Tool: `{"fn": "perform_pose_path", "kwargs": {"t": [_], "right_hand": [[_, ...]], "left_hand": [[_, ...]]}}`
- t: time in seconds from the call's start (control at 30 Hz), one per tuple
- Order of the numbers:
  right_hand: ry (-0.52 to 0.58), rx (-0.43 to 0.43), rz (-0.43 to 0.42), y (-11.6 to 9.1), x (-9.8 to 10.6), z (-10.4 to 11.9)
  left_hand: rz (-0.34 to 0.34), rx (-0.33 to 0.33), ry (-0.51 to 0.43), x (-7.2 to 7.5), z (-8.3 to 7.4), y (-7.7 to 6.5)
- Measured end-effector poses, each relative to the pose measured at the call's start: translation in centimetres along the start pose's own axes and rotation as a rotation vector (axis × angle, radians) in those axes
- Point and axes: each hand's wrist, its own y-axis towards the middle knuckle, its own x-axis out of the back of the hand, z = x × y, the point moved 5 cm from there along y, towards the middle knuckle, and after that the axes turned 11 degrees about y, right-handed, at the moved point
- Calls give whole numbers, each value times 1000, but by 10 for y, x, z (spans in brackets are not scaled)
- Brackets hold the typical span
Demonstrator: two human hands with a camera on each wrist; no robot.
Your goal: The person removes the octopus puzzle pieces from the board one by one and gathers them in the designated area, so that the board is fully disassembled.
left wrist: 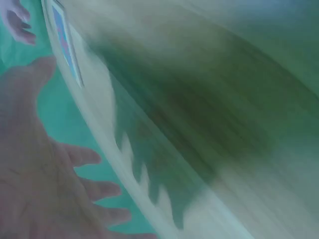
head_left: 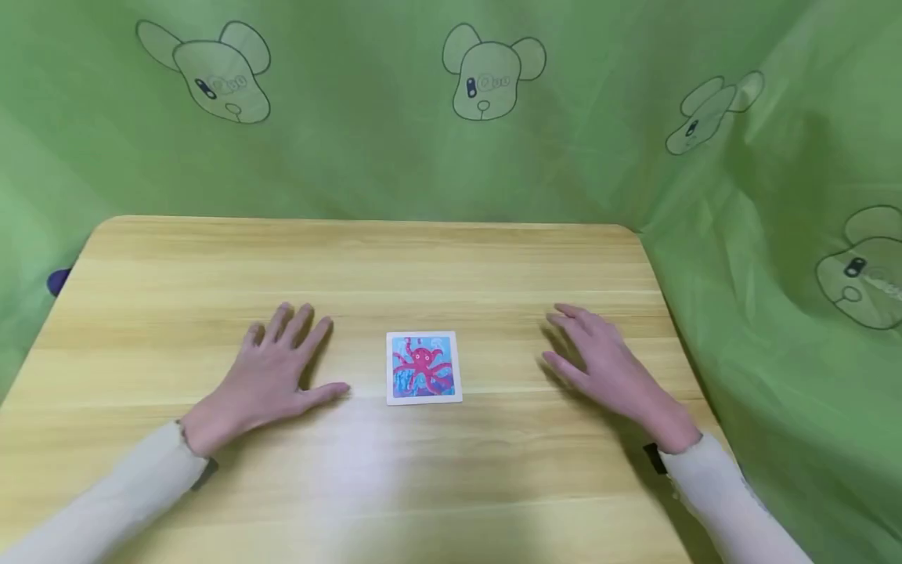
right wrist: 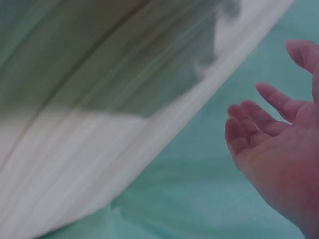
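Note:
A square white-bordered picture card [head_left: 423, 368] with a red octopus on a blue ground lies flat near the middle of the wooden table. To its left, my left hand [head_left: 271, 372] is palm down over the table with its fingers spread, holding nothing. In the left wrist view the card [left wrist: 66, 42] shows at a slant beyond the thumb of my left hand [left wrist: 30, 159]. My right hand [head_left: 602, 364] is to the right of the card, apart from it, fingers relaxed and slightly bent. The right wrist view shows the palm of my right hand [right wrist: 279, 134] with nothing in it.
The pale wooden table [head_left: 352, 258] has rounded far corners. Green cloth [head_left: 366, 157] printed with bear faces hangs behind it and along the right side. A small dark purple thing [head_left: 59, 281] shows at the table's left edge.

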Motion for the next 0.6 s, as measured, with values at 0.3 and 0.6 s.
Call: {"fn": "perform_pose_path", "kwargs": {"t": [0.3, 0.6], "right_hand": [[321, -12, 84, 17, -33, 39], [599, -65, 189, 42, -63, 68]], "left_hand": [[8, -34, -65, -8, -41, 22], [13, -78, -121, -11, -59, 37]]}}
